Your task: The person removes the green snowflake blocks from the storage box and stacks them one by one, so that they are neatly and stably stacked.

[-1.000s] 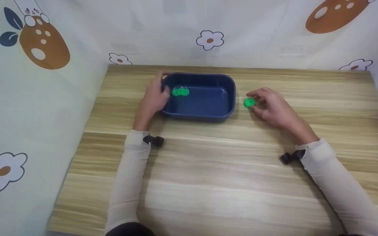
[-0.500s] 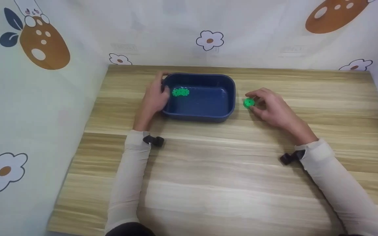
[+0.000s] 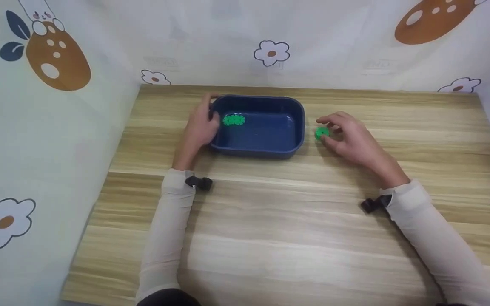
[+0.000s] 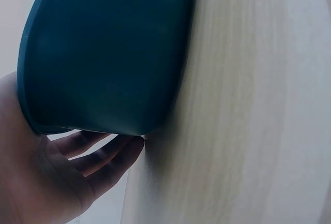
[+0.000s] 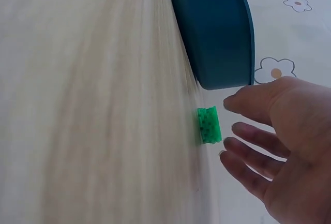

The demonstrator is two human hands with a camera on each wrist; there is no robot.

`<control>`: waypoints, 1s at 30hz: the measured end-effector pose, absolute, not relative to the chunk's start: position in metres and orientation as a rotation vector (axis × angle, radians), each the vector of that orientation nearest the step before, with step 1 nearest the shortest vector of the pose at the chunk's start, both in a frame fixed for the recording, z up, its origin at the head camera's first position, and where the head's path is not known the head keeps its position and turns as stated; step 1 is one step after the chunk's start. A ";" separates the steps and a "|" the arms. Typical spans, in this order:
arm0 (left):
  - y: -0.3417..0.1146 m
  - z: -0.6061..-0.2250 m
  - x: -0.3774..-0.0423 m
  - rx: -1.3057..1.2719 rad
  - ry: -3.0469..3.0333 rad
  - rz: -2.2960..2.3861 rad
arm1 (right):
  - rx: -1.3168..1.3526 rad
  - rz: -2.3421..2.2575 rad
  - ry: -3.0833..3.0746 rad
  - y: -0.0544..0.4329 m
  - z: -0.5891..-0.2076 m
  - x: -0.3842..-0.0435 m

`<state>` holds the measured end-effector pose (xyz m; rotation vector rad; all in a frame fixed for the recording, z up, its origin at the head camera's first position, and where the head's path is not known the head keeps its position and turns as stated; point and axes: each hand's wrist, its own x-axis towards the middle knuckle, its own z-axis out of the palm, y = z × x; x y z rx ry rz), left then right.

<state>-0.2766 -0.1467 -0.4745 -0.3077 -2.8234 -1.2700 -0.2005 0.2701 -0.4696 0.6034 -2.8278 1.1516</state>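
A dark blue rectangular box (image 3: 257, 151) stands on the table. My left hand (image 3: 200, 127) grips its left end in the head view, thumb at the rim and fingers round the outer wall; in the left wrist view fingers (image 4: 111, 164) lie against that wall. Inside the box, at the left, lie green notched discs (image 3: 233, 120). Right of the box, a short stack of green notched discs (image 5: 209, 125) sits on the tabletop. My right hand (image 3: 353, 138) is beside it, thumb and fingers spread. In the right wrist view a gap shows between the fingertips (image 5: 230, 141) and the stack.
The wood-grain table (image 3: 270, 233) meets patterned sheeting (image 3: 334, 51) along its back edge and left side. A black strap mount (image 3: 200, 182) is on the left wrist, and another black mount (image 3: 374, 204) is on the right.
My right hand has shifted slightly left, its thumb now overlapping the green disc stack in the head view. The left hand and box have not visibly moved.
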 end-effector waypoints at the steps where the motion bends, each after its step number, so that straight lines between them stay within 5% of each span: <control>1: -0.147 -0.474 -0.276 -0.306 -2.828 -1.267 | 0.608 1.160 -2.816 0.268 -0.469 -0.201; 30: -0.145 -0.470 -0.274 -0.250 -2.879 -1.275 | 0.673 1.287 -2.591 0.194 -0.448 -0.220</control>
